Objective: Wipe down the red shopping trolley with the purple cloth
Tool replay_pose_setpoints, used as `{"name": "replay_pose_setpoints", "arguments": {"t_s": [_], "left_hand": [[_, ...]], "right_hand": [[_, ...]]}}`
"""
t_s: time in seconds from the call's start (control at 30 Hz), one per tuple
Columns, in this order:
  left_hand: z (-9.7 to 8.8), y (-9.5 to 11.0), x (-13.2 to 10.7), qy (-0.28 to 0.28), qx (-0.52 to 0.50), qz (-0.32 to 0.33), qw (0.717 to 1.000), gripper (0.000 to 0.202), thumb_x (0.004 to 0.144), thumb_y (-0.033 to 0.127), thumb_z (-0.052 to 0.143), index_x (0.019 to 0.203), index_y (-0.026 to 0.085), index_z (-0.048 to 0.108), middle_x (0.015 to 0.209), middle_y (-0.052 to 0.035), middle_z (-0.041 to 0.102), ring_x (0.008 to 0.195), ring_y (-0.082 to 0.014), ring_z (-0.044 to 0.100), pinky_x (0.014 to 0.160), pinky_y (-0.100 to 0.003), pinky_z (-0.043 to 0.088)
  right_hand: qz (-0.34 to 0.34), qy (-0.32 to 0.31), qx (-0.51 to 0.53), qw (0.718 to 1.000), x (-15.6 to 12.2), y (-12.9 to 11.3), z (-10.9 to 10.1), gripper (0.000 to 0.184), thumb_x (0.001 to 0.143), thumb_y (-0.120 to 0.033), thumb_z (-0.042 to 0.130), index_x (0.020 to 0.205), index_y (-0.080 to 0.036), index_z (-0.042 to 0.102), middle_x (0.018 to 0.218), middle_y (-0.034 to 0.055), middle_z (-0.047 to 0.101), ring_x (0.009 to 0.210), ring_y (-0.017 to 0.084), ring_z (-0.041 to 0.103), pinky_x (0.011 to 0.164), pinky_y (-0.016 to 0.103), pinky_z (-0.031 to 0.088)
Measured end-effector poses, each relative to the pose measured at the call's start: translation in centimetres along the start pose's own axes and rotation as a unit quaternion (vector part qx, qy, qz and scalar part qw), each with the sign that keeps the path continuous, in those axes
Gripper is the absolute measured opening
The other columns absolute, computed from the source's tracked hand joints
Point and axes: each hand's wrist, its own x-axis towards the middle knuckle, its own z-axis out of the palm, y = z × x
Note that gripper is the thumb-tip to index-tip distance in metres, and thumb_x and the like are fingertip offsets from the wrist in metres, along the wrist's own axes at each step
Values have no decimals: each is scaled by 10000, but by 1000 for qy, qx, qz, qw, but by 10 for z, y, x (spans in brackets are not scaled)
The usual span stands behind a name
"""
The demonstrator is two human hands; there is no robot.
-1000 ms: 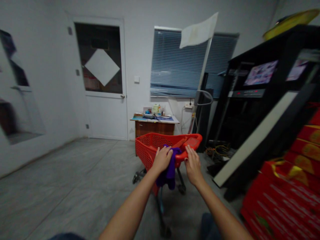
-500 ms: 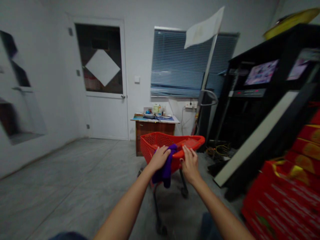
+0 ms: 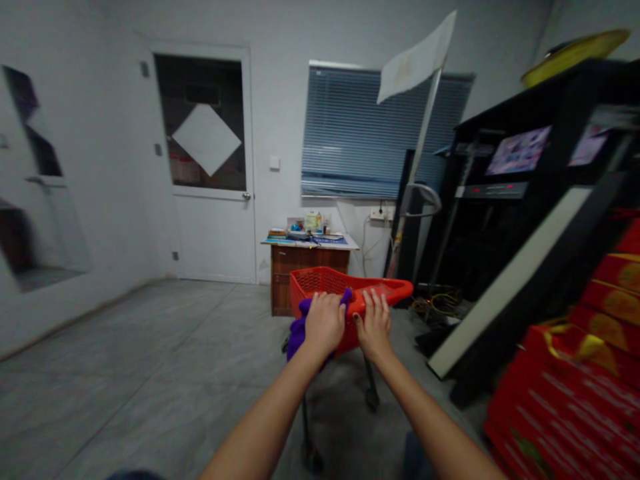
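A small red plastic shopping cart stands on wheels in front of me. My left hand is closed over a purple cloth and presses it against the cart's near rim. My right hand grips the rim just beside it, fingers curled over the red edge. A pole with a white flag rises from the cart's far right side.
A wooden desk with clutter stands behind the cart under blue blinds. A white door is at back left. Black shelving and stacked red boxes fill the right. Cables lie on the grey floor.
The cart has rolled to the right and slightly away. My left hand slid the purple cloth leftward along the rim, and my right hand moved closer to the left one.
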Motion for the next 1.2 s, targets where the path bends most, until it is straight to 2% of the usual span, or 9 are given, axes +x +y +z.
{"name": "replay_pose_setpoints", "arguments": {"t_s": [0.07, 0.27, 0.4, 0.57, 0.7, 0.83, 0.93, 1.1, 1.2], "left_hand": [[-2, -2, -3, 15, 17, 16, 1000, 335, 991, 302, 361, 1185, 181, 606, 1227, -93, 670, 1239, -243, 540, 1162, -480, 278], [-10, -38, -4, 5, 25, -44, 999, 373, 1012, 276, 297, 1126, 142, 626, 1202, -118, 682, 1232, -241, 562, 1126, -466, 353], [-2, -15, -5, 65, 109, -67, 990, 340, 984, 243, 364, 1103, 101, 650, 1134, -163, 693, 1202, -283, 579, 1121, -490, 350], [15, 10, -4, 75, 155, -22, 985, 392, 974, 262, 416, 1274, 80, 591, 1332, -194, 604, 1288, -306, 520, 1122, -469, 355], [2, -21, -4, 72, 164, -13, 984, 402, 989, 335, 395, 1269, 138, 607, 1305, -149, 636, 1277, -291, 532, 1119, -472, 362], [-11, -52, -9, 111, 177, -57, 976, 404, 995, 299, 356, 1268, 144, 610, 1319, -152, 622, 1306, -309, 500, 1110, -509, 368], [-6, -45, -9, 132, 163, -87, 974, 401, 990, 266, 351, 1268, 141, 611, 1343, -154, 603, 1333, -319, 471, 1114, -520, 364], [9, -15, -2, 84, 101, -53, 990, 423, 991, 261, 361, 1360, 153, 536, 1444, -146, 522, 1385, -294, 413, 1147, -496, 331], [4, -29, -1, 64, 90, -31, 993, 424, 992, 257, 357, 1378, 183, 517, 1459, -124, 511, 1384, -277, 417, 1150, -500, 325]], "right_hand": [[-12, -18, 0, 1000, 2, 6, -6, 632, 990, -573, 186, 1505, -227, 305, 1501, 104, 406, 1409, 287, 264, 1076, 508, 338], [-7, -30, -11, 999, 7, 26, -12, 627, 997, -557, 174, 1510, -219, 299, 1514, 103, 407, 1414, 263, 292, 1077, 499, 329], [-10, -21, -15, 1000, 4, 10, -6, 639, 990, -558, 240, 1527, -214, 264, 1526, 112, 385, 1431, 285, 248, 1073, 509, 329], [-41, -53, -27, 997, 6, -3, -13, 596, 993, -531, 270, 1502, -228, 333, 1493, 90, 440, 1403, 275, 303, 1092, 485, 316], [-50, -63, -50, 996, 9, 11, -23, 573, 998, -498, 279, 1493, -219, 352, 1514, 90, 417, 1420, 264, 283, 1120, 493, 285], [-20, -57, -62, 996, 6, 14, -24, 547, 991, -489, 310, 1480, -254, 379, 1546, 78, 363, 1438, 282, 247, 1115, 512, 291], [-20, -55, -49, 997, 3, 0, -19, 575, 971, -521, 361, 1487, -270, 366, 1545, 82, 361, 1435, 306, 244, 1114, 541, 280], [-36, -61, -39, 997, 0, -19, -17, 584, 969, -524, 363, 1500, -281, 336, 1536, 96, 373, 1424, 292, 280, 1111, 544, 279], [-53, -61, -34, 996, 0, -11, -20, 606, 983, -516, 322, 1518, -232, 294, 1549, 110, 354, 1445, 264, 251, 1133, 512, 267]]}}
